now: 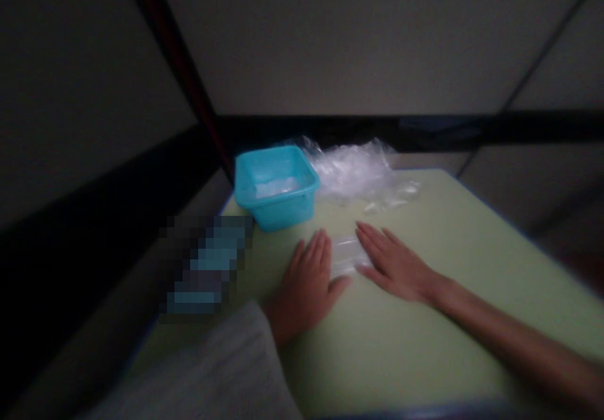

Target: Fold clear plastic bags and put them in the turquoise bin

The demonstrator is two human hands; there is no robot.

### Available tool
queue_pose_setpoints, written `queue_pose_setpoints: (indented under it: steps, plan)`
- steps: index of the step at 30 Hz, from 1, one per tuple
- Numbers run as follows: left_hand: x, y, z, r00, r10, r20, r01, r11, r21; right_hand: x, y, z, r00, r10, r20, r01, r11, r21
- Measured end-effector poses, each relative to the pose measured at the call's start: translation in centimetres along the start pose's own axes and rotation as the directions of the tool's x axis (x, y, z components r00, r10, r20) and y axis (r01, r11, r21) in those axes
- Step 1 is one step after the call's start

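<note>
A small clear plastic piece (346, 253), which looks like a flat bag or film, lies on the yellow-green table (372, 351). My left hand (309, 278) rests flat over its left end, fingers stretched forward and thumb out to the right. On the other end lies my right hand (389, 259), palm down, with its fingers extended. Between the two hands the middle of the plastic shows; its ends are hidden beneath or beside my fingers. Neither hand is wrapped around anything.
Beyond my hands stands a turquoise plastic basket (283, 209) with something whitish inside. Right beside it lies a crumpled heap of clear plastic (353, 171). A blurred-out, pixelated object (210, 266) is at the table's left edge. Walls (358, 48) rise behind the table.
</note>
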State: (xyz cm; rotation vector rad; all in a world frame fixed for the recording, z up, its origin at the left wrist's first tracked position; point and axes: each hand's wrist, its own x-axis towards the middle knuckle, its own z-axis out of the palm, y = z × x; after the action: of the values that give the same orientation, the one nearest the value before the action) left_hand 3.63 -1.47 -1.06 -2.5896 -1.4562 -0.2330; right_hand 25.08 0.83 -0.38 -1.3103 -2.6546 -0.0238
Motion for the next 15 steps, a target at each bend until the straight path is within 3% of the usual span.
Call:
queue_pose_setpoints:
  steps: [7, 10, 15]
  plan:
    - [0.0, 0.3, -0.3, 1.0, -0.014, 0.019, 0.015, 0.998, -0.053, -0.1, 0.1, 0.2, 0.999, 0.0, -0.049, 0.003, 0.998, 0.061]
    - [0.0, 0.2, -0.4, 1.0, -0.027, 0.005, 0.027, 0.995, -0.094, 0.1, 0.6, -0.3, 0.997, 0.034, -0.065, -0.018, 0.974, 0.225]
    - [-0.2, 0.0, -0.6, 0.997, -0.071, 0.0, 0.07, 0.981, -0.18, 0.6, 2.4, -0.9, 0.985, 0.14, -0.099, -0.066, 0.842, 0.535]
